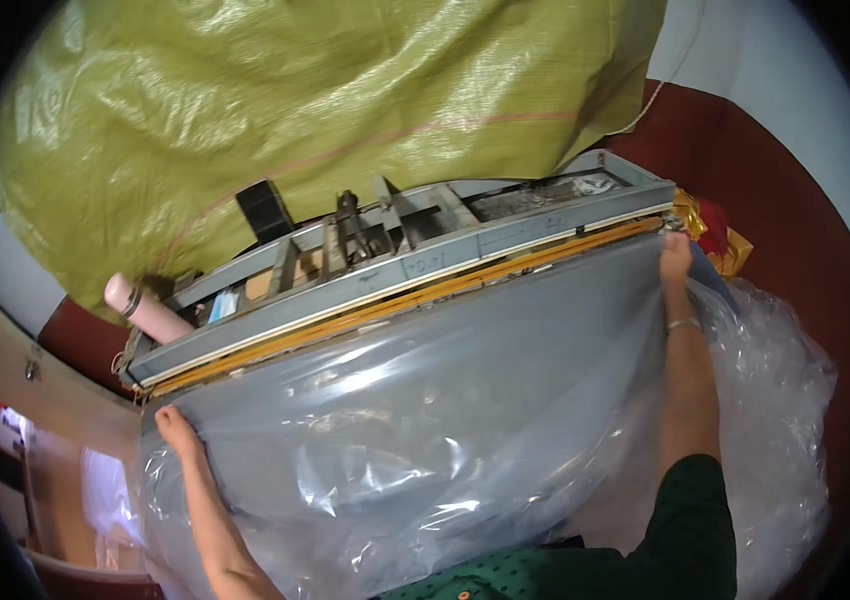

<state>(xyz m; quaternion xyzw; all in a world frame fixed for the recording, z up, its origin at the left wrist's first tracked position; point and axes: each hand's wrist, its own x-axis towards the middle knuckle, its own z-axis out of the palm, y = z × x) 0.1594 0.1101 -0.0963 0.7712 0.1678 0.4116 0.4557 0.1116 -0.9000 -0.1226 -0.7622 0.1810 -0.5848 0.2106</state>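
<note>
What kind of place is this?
Probably a small packing workshop. A long grey sealing machine grips a big clear plastic bag, both hands hold its edge, and a huge yellow-green woven sack sits behind.

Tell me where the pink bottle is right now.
In the head view the pink bottle lies at the left end of the grey sealing machine, below the yellow-green woven sack and above the left hand gripping the clear plastic bag.
</note>
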